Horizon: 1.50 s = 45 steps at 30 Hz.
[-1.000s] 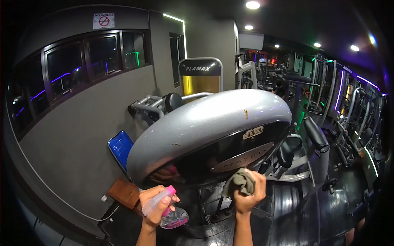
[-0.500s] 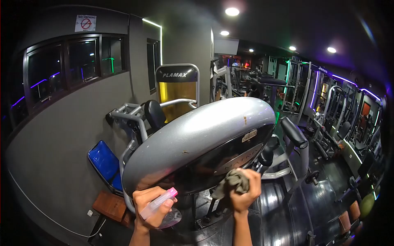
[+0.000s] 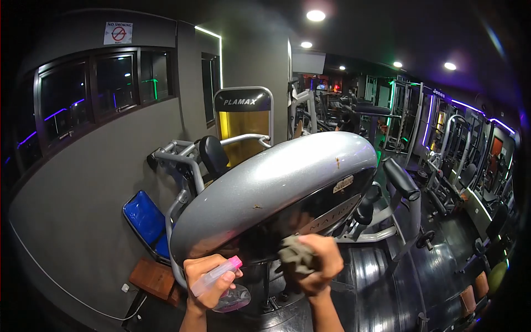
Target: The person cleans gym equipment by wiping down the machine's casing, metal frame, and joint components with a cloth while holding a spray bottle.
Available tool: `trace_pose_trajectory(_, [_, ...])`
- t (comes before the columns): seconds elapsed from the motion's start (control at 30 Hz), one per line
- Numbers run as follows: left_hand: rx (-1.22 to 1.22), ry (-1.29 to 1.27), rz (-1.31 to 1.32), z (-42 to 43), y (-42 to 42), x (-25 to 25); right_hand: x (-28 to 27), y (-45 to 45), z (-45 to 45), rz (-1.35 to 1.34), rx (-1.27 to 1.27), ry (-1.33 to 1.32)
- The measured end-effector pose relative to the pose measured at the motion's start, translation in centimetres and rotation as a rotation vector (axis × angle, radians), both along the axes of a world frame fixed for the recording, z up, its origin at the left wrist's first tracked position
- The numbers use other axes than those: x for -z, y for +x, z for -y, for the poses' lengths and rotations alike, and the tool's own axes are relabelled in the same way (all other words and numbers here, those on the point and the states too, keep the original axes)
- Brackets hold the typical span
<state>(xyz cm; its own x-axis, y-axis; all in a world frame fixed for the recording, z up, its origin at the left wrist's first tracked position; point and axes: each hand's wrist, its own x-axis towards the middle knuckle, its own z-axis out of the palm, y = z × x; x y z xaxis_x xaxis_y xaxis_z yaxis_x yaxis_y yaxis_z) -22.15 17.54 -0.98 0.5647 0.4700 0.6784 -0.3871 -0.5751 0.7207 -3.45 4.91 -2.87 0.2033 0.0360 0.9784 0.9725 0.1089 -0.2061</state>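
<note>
A clear spray bottle (image 3: 233, 299) with a pink nozzle is gripped in my left hand (image 3: 206, 281), below the lower left edge of the machine's cover. My right hand (image 3: 321, 264) is closed on a crumpled grey-green cloth (image 3: 299, 255), slightly blurred, close to the black panel. The large silver cover (image 3: 287, 166) slopes up to the right, with small brown marks on its top. Its black front bears a worn label (image 3: 343, 184) and a MATRIX plate (image 3: 326, 218).
A blue chair (image 3: 145, 217) and a wooden box (image 3: 154, 278) stand at the left by the wall. Behind the cover is a PLAMAX machine (image 3: 243, 102). Padded equipment (image 3: 402, 178) stands at the right, with more gym machines beyond.
The view has turned right and tilted slightly up since the first frame. My right hand with the cloth has moved left along the lower black panel. My left hand still holds the bottle.
</note>
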Motion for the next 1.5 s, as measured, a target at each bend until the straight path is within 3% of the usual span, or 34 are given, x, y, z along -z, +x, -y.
trace_pose_trajectory(0.07, [0.008,-0.022,-0.015,-0.2,0.0,0.1,0.0,1.5,-0.1,-0.181,-0.174,0.208])
trace_pose_trajectory(0.2, [0.02,-0.034,0.012,0.1,-0.2,-0.1,-1.8,2.9,1.1,-0.252,-0.102,0.192])
trace_pose_trajectory(0.33, [0.033,-0.084,-0.008,0.3,-0.3,-0.2,-3.2,0.7,0.4,-0.15,-0.033,0.152])
trace_pose_trajectory(0.5, [-0.004,-0.135,-0.03,0.8,-0.4,-0.2,-2.6,-1.5,0.1,0.118,-0.094,-0.162])
trace_pose_trajectory(0.73, [-0.019,-0.089,-0.033,0.6,-0.6,-1.4,-6.9,3.3,1.8,0.008,0.081,0.084])
trace_pose_trajectory(1.07, [0.032,-0.21,0.157,1.0,-0.8,-4.3,-8.0,-0.4,-0.4,0.415,-0.086,-0.224])
trace_pose_trajectory(1.2, [0.058,-0.231,0.232,0.6,-0.8,-4.9,-8.8,1.3,0.0,0.377,-0.112,-0.143])
trace_pose_trajectory(1.33, [0.019,-0.213,0.168,0.1,-1.3,-5.5,-12.0,4.0,1.5,0.208,0.061,-0.027])
trace_pose_trajectory(1.5, [0.159,-0.186,0.121,-1.3,-1.8,-5.6,-14.0,2.2,0.9,0.206,0.011,-0.145])
